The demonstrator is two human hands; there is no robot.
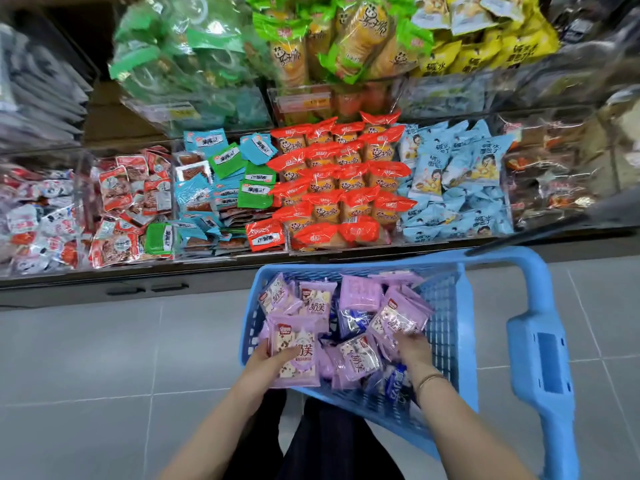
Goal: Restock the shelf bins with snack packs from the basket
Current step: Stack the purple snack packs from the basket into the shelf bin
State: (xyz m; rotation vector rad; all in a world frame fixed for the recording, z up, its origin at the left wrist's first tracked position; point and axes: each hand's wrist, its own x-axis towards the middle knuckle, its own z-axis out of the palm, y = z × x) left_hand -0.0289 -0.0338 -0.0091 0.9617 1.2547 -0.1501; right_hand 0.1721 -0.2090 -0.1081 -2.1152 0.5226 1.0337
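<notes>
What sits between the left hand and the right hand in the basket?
Head view: loose purple snack packs fill the gap between left hand and right hand, with dark blue packs showing among them.

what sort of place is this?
Most likely a shop's snack aisle: clear shelf bins heaped with wrapped snack packs, a price label on an upper bin, and a blue shopping basket of purple packs.

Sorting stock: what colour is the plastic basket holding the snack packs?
The plastic basket is light blue; head view.
</notes>
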